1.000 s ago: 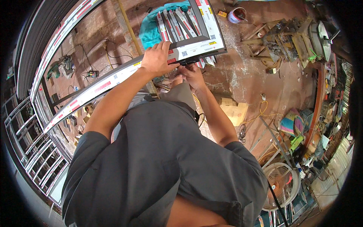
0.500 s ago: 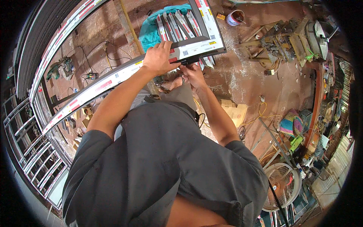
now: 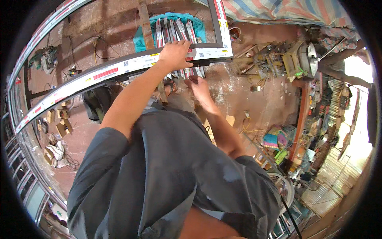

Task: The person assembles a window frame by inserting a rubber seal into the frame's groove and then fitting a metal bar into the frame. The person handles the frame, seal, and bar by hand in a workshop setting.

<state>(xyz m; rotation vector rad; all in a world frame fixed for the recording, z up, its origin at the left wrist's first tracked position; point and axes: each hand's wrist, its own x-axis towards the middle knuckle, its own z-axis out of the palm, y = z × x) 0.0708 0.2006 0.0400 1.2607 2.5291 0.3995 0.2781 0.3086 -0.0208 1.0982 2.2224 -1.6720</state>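
Note:
A large dark metal frame (image 3: 105, 73) with white, red-labelled protective film spans the upper left, its corner in front of me. My left hand (image 3: 174, 55) is closed over the near rail, close to that corner, with fingers across the top and thumb at the near edge. Just below the rail and apart from it is my right hand (image 3: 200, 88), fingers curled together; whatever they may hold is too small to make out. Beneath the frame, several film-covered metal strips (image 3: 171, 30) lie on a teal cloth (image 3: 197, 24).
Wooden scraps (image 3: 258, 59) litter the floor at right, near a bucket (image 3: 235, 33). A striped tarp (image 3: 274, 12) hangs at the far right. A woven multicoloured basket (image 3: 274, 138) and a round fan (image 3: 284, 187) stand lower right. Cables and wood blocks (image 3: 63, 128) lie at left.
My right hand has come away from the underside of the rail. My left hand stays on the frame. The whole view has shifted, bringing the striped tarp further into sight.

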